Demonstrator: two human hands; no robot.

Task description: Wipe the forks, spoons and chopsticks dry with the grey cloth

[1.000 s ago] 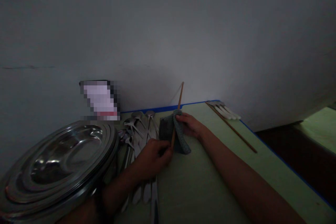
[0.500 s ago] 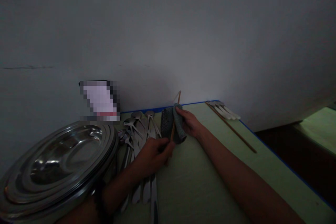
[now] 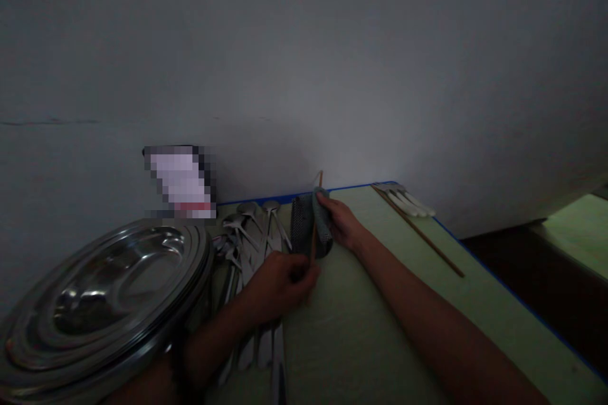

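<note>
Left hand (image 3: 280,281) pinched thin brown wooden chopstick (image 3: 314,228); right hand (image 3: 342,224) clamped grey knit cloth (image 3: 311,228) round it (both grips closed, for wiping).

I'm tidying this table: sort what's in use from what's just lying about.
In use: left hand holding a chopstick; right hand wrapping a grey cloth around it.

Lying about: steel trays, spoons, another chopstick, white-handled cutlery.

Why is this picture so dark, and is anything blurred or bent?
Head view: dim room, murky colours; the steel trays catch faint glare. A patch on the wall is pixelated. The wide lens bows the table edge. The left hand, chopstick and cloth look soft.
</note>
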